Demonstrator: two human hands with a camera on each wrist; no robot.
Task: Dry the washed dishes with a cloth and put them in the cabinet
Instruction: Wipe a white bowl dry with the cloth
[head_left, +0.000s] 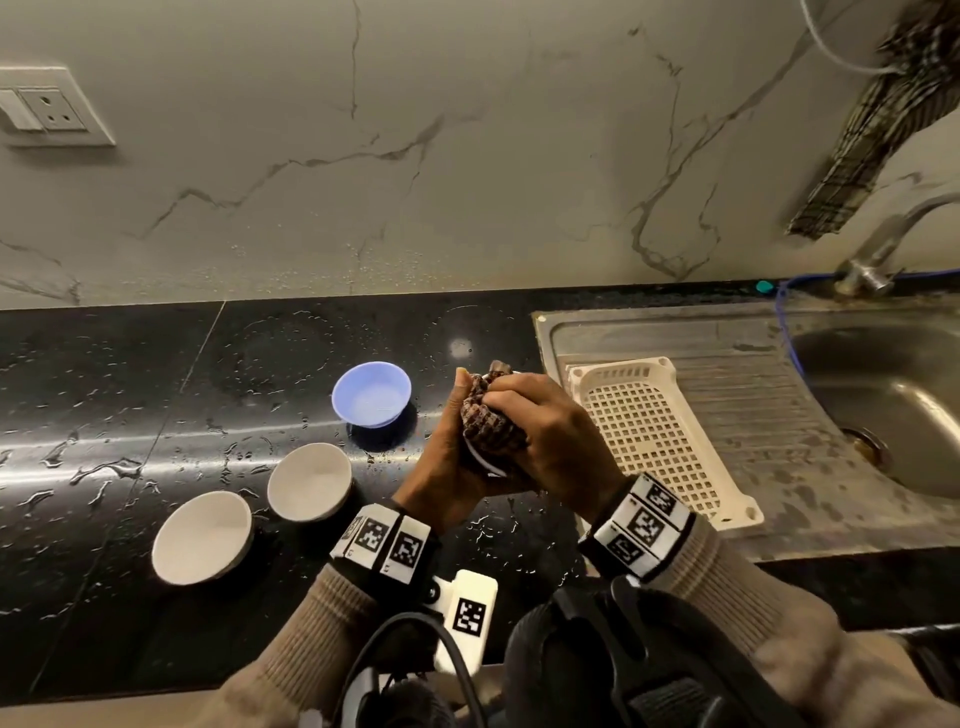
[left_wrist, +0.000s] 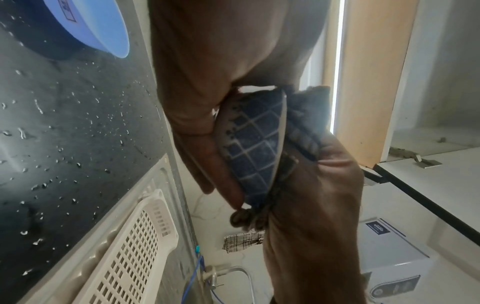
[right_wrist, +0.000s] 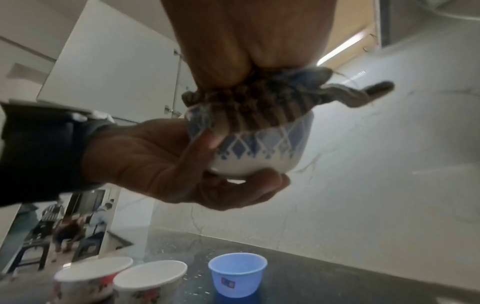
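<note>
**Patterned bowl held and wiped above the wet counter**

Two hands are seen close together over the counter's near part. The left hand (head_left: 441, 467) is cupped under one blue-and-white patterned bowl (right_wrist: 262, 148), fingers curled round its base and side. The right hand (head_left: 545, 431) is closed on one dark checked cloth (head_left: 488, 421), which is bunched and pressed into the bowl's mouth.

Three more vessels are counted on the black countertop (head_left: 104, 364), all upright: two white bowls (head_left: 202, 538) (head_left: 310, 482) side by side to the left, and one blue bowl (head_left: 372, 393) farther back, near the left hand. Water drops are scattered across the surface.

To the right, one cream perforated tray (head_left: 654, 431) is laid on the steel drainboard, beside the sink basin (head_left: 883, 395). One tap (head_left: 878, 249) is seen behind, and one checked towel (head_left: 883, 119) is hung on the marble wall.
</note>
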